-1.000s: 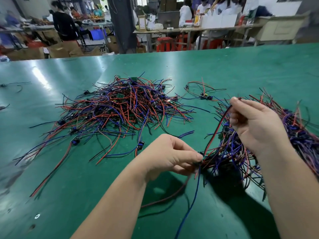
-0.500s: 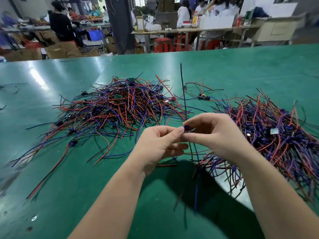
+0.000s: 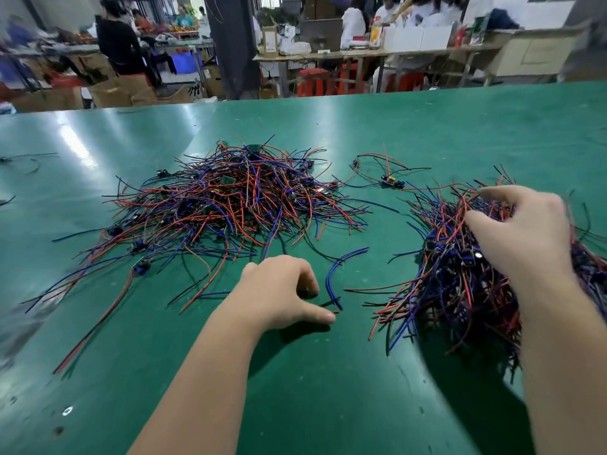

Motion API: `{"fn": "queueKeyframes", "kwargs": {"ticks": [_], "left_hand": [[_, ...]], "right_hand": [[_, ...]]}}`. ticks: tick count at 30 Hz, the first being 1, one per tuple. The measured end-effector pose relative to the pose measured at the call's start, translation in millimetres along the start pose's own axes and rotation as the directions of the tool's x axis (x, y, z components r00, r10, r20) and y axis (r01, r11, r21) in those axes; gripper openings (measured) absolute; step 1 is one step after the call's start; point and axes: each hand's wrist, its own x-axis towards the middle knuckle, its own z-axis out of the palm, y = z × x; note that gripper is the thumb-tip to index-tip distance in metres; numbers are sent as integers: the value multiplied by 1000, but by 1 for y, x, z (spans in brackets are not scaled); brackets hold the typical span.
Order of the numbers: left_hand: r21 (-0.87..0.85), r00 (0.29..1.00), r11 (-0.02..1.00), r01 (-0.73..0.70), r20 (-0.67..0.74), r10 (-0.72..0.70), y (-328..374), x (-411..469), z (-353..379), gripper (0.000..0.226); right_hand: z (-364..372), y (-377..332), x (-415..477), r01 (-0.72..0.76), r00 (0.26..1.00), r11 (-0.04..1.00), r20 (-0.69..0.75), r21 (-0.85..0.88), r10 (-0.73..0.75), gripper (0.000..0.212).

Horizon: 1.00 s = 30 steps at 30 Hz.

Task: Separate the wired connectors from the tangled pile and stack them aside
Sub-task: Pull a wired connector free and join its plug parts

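The hands, joined half a second earlier over a single lead at the centre, have parted. From the left, the large tangled pile of red, blue and black wired connectors [image 3: 230,205] is seen spread across the glossy green bench mat [image 3: 427,126], most of it unsorted. The left hand [image 3: 279,293] is lowered near that pile's near edge, fingers loosely curled and nothing held, beside a loose curved blue wire [image 3: 338,274]. A small stray cluster of leads [image 3: 387,178] lies between the heaps. At right, the right hand [image 3: 522,238] is spread over the darker stacked heap of separated connectors [image 3: 453,284]; whether anything is gripped cannot be told. A placing step appears in hand, and a fresh lead must next be teased free. Behind, a crowded workshop of benches, cardboard boxes and red stools [image 3: 312,81] is glimpsed.
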Motion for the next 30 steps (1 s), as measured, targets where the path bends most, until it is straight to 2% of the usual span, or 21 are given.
{"fn": "queueKeyframes", "kwargs": {"ticks": [4,8,10,12,14,15,16,17,19,20,22,24,30], "left_hand": [[37,998,999,-34,62,31,-5,-1,-9,22],[7,999,1000,-25,44,25,-4,1,-5,21],[-75,993,996,-47,-109,38,-1,2,-3,15],[-255,935,953,-164,-348,67,2,4,-3,13],[-463,857,835,-297,-515,19,8,5,-8,15],[-590,842,731,-343,-537,-39,12,5,-10,14],[-729,852,573,-374,-515,-100,16,3,-13,12],[-846,878,374,-379,-456,-141,21,1,-14,11],[-948,939,9,-317,-315,-141,27,-1,-16,16],[-955,955,-97,-282,-269,-122,29,-2,-16,16],[-951,968,-186,-248,-236,-84,33,-4,-17,15],[-943,965,-206,-260,-250,-74,36,-5,-17,16],[-894,927,-246,-375,-362,-96,40,-8,-18,24]], "right_hand": [[7,-13,-12,94,994,991,42,90,-98,25],[15,-22,-24,129,981,969,115,209,-155,14],[20,-26,-29,131,967,952,177,278,-185,13],[25,-31,-36,111,942,929,259,354,-211,14],[29,-36,-43,55,872,894,415,445,-261,15],[31,-39,-48,25,808,878,507,479,-300,17],[33,-42,-53,1,734,868,589,497,-338,22],[34,-44,-58,-7,665,865,649,502,-371,28],[38,-48,-68,4,574,855,699,518,-426,32],[39,-51,-73,-5,547,837,702,548,-456,31],[42,-55,-80,-94,524,774,692,626,-496,24],[44,-56,-83,-190,540,724,687,663,-487,21],[43,-57,-85,-285,585,651,666,703,-463,38]]}}
